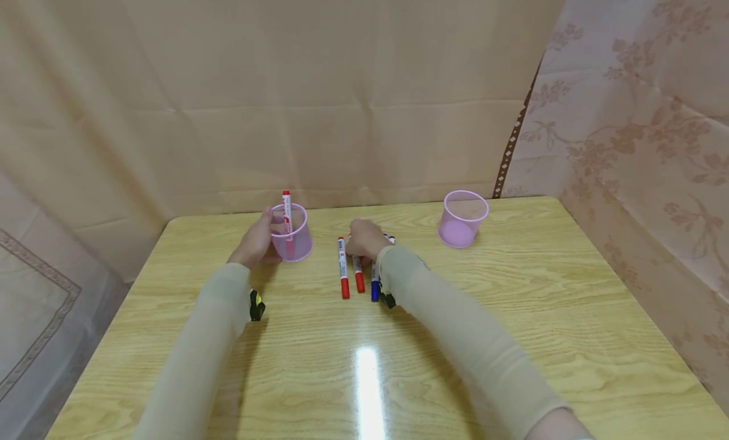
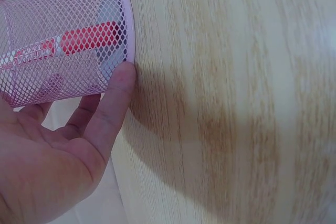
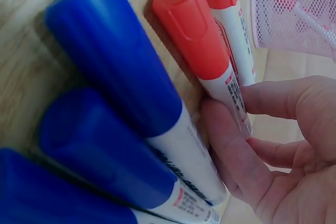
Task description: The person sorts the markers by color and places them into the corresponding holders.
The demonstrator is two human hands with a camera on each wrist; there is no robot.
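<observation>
My left hand [image 1: 256, 240] holds a pink mesh pen cup [image 1: 300, 245] by its left side, one fingertip at the cup's base in the left wrist view. Inside that cup a red marker [image 1: 287, 209] leans upright, its top above the rim. Between the two cups, my right hand [image 1: 367, 239] pinches another red marker [image 3: 197, 35] with thumb and fingers at its white barrel. To its left lies one more red marker [image 1: 343, 269]. Three blue markers, one of them the nearest blue marker [image 3: 121, 56], lie to the right, partly hidden by the hand and sleeve in the head view.
A second pink mesh pen cup [image 1: 457, 228] stands at the back right, with no marker visible in it. The wooden table [image 1: 307, 364] ends at a beige curtain [image 1: 342, 111] behind. Patterned fabric [image 1: 655, 142] hangs along the right side.
</observation>
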